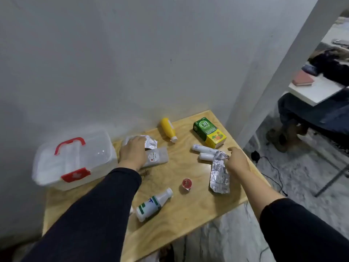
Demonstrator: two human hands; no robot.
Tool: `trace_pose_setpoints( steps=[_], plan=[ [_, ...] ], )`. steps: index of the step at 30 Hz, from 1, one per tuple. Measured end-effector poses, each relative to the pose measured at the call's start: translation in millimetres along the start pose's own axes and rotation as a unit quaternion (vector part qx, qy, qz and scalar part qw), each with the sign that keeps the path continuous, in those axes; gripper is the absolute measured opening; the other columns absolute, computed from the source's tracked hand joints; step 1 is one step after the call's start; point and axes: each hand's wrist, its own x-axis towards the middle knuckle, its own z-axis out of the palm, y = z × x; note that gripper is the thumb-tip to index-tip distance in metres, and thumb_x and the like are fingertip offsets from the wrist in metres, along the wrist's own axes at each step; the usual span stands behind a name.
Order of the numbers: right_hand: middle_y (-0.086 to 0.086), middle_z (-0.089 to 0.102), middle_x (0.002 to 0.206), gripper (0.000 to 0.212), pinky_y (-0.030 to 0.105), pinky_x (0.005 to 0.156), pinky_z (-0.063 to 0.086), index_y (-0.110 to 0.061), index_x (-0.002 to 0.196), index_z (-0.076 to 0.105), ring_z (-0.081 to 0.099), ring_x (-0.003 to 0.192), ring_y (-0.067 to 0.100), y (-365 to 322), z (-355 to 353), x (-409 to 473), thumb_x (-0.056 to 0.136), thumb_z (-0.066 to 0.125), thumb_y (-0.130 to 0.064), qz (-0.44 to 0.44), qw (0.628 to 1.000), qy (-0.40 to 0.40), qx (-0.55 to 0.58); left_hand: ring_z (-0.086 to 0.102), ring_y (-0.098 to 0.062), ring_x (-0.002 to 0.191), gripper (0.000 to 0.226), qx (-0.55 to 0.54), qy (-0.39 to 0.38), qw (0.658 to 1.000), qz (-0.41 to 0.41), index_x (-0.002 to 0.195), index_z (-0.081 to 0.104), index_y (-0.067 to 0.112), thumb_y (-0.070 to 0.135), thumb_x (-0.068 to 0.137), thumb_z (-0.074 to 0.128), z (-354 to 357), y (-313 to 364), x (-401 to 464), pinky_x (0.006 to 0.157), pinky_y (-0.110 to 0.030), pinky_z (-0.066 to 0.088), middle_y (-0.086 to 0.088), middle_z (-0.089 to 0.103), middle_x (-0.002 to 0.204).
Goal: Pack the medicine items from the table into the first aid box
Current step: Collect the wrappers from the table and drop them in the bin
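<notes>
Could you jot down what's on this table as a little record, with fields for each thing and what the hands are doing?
box: first aid box, lid closed, left end of table
left hand: resting on packets beside the box
right hand: at top of foil blister strip; grip unclear
lying bottles: yellow bottle, white bottle
carton: green carton, far right
tubes: two white tubes
small item: red cup

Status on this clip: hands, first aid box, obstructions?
Left hand flat on packets beside first aid box. Right hand at foil blister strip; grip unclear. Box lid shut, nothing packed yet.
</notes>
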Motion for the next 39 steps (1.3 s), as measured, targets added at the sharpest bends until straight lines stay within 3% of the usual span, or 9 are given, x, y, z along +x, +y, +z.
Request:
trace_pose_setpoints(
  steps=[7,10,14,19,24,27,32,39],
  plan=[
    [0.015,0.066,0.114,0.042,0.03,0.073,0.044,-0.013,0.123,0.056,0.062,0.101,0.032,2,12,13,0.084,0.052,0.004,0.102,0.993,0.043,0.046,0.052,-0.024,0.123,0.055,0.11,-0.038,0.99,0.078,0.137,0.046,0.021,0.004,0.085,0.054,21,-32,58,0.088,-0.036,0.046,0.0,0.053,0.138],
    [0.015,0.066,0.114,0.038,0.03,0.073,0.043,-0.013,0.118,0.06,0.062,0.102,0.032,2,9,15,0.085,0.051,0.004,0.125,0.989,0.043,0.062,0.06,-0.028,0.113,0.043,0.143,-0.032,0.984,0.101,0.127,0.056,0.021,0.006,0.086,0.052,19,-36,66,0.084,-0.038,0.051,-0.003,0.061,0.126],
    [0.015,0.067,0.114,0.031,0.027,0.073,0.04,-0.009,0.109,0.066,0.061,0.104,0.031,-3,-1,16,0.084,0.052,0.005,0.118,0.991,0.028,0.054,0.066,-0.032,0.095,0.037,0.145,-0.015,0.985,0.093,0.113,0.064,0.019,0.0,0.085,0.048,15,-35,66,0.075,-0.037,0.05,-0.008,0.069,0.105],
    [0.018,0.07,0.107,0.026,0.022,0.056,0.039,-0.005,0.099,0.071,0.058,0.085,0.028,-15,-20,11,0.085,0.052,0.005,0.084,0.995,0.019,0.058,0.065,-0.035,0.087,0.025,0.136,0.042,0.984,0.104,0.097,0.064,0.012,-0.003,0.086,0.048,-10,-33,54,0.068,-0.037,0.048,-0.012,0.069,0.096],
    [0.019,0.068,0.115,0.03,0.026,0.077,0.043,-0.004,0.108,0.069,0.061,0.1,0.031,-46,-45,-2,0.087,0.049,0.004,0.035,0.995,0.029,0.087,0.052,-0.03,0.067,0.02,0.078,0.101,0.991,0.051,0.083,0.061,0.007,-0.008,0.084,0.046,-36,-26,22,0.058,-0.034,0.04,-0.014,0.065,0.083],
    [0.02,0.066,0.119,0.031,0.033,0.091,0.047,-0.002,0.109,0.069,0.059,0.112,0.034,-69,-55,-19,0.087,0.049,0.004,-0.006,0.995,0.025,0.097,0.05,-0.031,0.066,0.019,0.019,0.132,0.991,0.001,0.081,0.061,0.004,-0.006,0.085,0.046,-47,-20,-9,0.057,-0.035,0.039,-0.017,0.064,0.08],
    [0.015,0.068,0.112,0.033,0.026,0.075,0.041,-0.008,0.108,0.07,0.061,0.107,0.032,-105,-50,-65,0.086,0.049,0.004,-0.097,0.989,-0.024,0.106,0.053,-0.031,0.066,0.02,-0.084,0.182,0.975,-0.09,0.073,0.052,0.008,0.003,0.091,0.047,-58,-16,-84,0.056,-0.032,0.037,-0.013,0.06,0.074],
    [0.018,0.071,0.109,0.023,0.026,0.075,0.043,-0.003,0.103,0.072,0.064,0.102,0.03,-156,2,-160,0.087,0.056,-0.006,-0.255,0.956,-0.123,0.07,0.052,-0.029,0.071,0.024,-0.15,0.203,0.939,-0.232,0.073,0.056,0.015,0.015,0.094,0.045,-51,-52,-221,0.06,-0.03,0.036,-0.01,0.062,0.081]
  ],
)
